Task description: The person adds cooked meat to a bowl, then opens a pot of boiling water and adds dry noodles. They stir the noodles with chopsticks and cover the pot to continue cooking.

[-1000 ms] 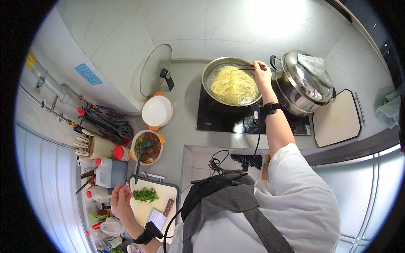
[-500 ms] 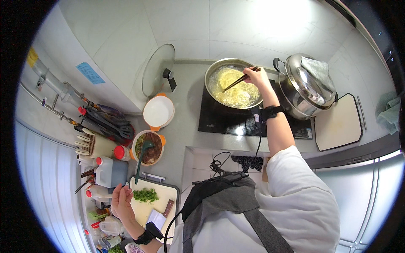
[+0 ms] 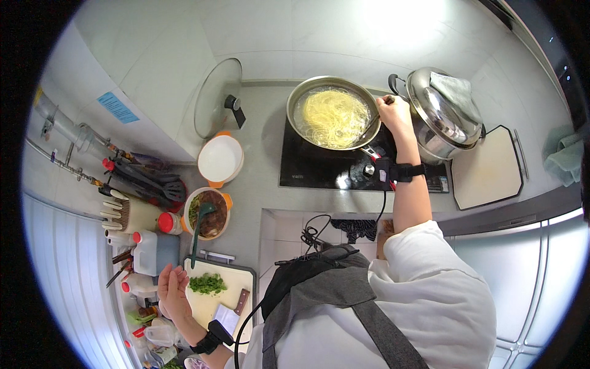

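Note:
My right hand [image 3: 395, 115] grips dark chopsticks [image 3: 370, 126] at the right rim of a steel pan [image 3: 292, 126]. Their tips reach down beside the yellow noodles [image 3: 335, 115], which lie in liquid. Over the left edge of a cutting board [image 3: 203, 302], my left hand [image 3: 174, 291] is raised with its fingers loosely bent and nothing visible in it. Chopped greens [image 3: 208, 283] and a cleaver [image 3: 227, 318] rest on that board. Above it stands a bowl [image 3: 215, 237] of dark sauce and greens with a green ladle [image 3: 196, 237] in it.
The pan sits on a black cooktop [image 3: 319, 175]. A lidded steel pot [image 3: 433, 126] with a cloth on top stands to its right, near another cutting board [image 3: 488, 169]. An empty white bowl [image 3: 221, 158] and a glass lid [image 3: 215, 98] are left. Bottles [image 3: 147, 252] crowd the left edge.
My right hand has shifted right and slightly down relative to the pan, and the chopsticks now point more steeply at its right side. The noodles look more gathered. My left hand has hardly moved.

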The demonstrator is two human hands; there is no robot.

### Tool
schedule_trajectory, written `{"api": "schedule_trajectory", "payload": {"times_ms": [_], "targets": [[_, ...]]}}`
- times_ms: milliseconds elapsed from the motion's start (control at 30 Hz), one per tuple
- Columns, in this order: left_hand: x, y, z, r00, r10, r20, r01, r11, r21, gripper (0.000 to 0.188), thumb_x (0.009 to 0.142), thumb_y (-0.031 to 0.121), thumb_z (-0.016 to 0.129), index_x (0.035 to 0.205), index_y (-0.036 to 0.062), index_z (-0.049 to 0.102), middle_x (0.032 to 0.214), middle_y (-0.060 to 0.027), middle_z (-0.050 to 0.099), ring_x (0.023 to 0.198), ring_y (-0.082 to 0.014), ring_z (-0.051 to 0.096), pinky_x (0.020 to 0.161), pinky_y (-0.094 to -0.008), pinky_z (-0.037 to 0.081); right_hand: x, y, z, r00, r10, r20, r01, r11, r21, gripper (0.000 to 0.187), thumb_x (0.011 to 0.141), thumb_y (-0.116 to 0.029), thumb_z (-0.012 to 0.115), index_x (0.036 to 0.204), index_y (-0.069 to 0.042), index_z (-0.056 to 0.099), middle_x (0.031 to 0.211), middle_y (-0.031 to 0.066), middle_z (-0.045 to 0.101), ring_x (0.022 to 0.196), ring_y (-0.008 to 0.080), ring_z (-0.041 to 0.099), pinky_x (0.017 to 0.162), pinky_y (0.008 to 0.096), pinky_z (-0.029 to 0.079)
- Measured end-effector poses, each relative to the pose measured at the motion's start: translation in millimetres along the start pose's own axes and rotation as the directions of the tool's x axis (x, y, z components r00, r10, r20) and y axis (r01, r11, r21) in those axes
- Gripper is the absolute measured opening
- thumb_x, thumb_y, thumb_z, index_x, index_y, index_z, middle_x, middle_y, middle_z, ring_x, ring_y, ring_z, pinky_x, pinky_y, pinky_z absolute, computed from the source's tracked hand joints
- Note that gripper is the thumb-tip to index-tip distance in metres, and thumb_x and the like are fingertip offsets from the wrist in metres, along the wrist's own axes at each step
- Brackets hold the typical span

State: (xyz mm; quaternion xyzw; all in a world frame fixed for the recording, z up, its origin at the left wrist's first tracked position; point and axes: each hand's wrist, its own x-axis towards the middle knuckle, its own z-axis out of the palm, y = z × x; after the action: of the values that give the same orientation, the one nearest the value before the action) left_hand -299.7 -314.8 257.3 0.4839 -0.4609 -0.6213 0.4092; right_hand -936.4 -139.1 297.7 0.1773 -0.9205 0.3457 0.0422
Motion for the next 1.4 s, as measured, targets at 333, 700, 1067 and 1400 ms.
{"api": "schedule_trajectory", "payload": {"times_ms": [333,700,1067,1400], "targets": [[-6.8,-1.0,-0.7,1.000,-0.002,0.002,0.002,1.000,0.011,0.028,0.096,0.010,0.055,0.122,0.0007,0.055,0.101,-0.0096,0.066,0.086,-0.0151,0.065,0.075,-0.0256,0.054,1.3,10.2,41.4,0.994,-0.111,-0.013,0.094,0.771,0.630,0.020,0.089,-0.020,0.064,0.102,-0.005,0.070,0.076,0.0046,0.068,0.068,0.0090,0.059,0.065,0.0246,0.047],[-14.8,0.1,-3.4,1.000,0.028,-0.013,-0.028,0.999,0.019,0.028,0.096,0.010,0.054,0.122,0.0001,0.055,0.101,-0.0087,0.066,0.086,-0.0143,0.064,0.077,-0.0260,0.053,-36.6,9.5,-9.3,0.984,-0.107,-0.139,0.169,0.794,0.584,0.022,0.091,-0.020,0.063,0.100,-0.001,0.069,0.073,0.0040,0.067,0.067,0.0070,0.059,0.063,0.0235,0.047],[-5.9,-26.1,-4.3,0.998,0.044,0.054,-0.044,0.999,-0.004,0.029,0.096,0.010,0.055,0.122,-0.0004,0.054,0.102,-0.0105,0.065,0.086,-0.0145,0.064,0.076,-0.0242,0.054,-99.0,18.5,-36.7,0.973,-0.123,-0.196,0.223,0.725,0.651,0.022,0.092,-0.019,0.062,0.098,0.001,0.068,0.075,0.0033,0.067,0.067,0.0071,0.058,0.062,0.0229,0.047],[-20.3,-39.6,-4.2,0.998,0.033,0.054,-0.034,0.999,0.025,0.028,0.096,0.011,0.056,0.121,-0.0007,0.056,0.100,-0.0100,0.065,0.085,-0.0155,0.064,0.075,-0.0252,0.054,-138.7,27.2,-27.1,0.971,-0.187,-0.148,0.238,0.783,0.575,0.017,0.092,-0.015,0.062,0.095,0.000,0.067,0.066,0.0000,0.058,0.062,0.0044,0.049,0.056,0.0219,0.040]]}}
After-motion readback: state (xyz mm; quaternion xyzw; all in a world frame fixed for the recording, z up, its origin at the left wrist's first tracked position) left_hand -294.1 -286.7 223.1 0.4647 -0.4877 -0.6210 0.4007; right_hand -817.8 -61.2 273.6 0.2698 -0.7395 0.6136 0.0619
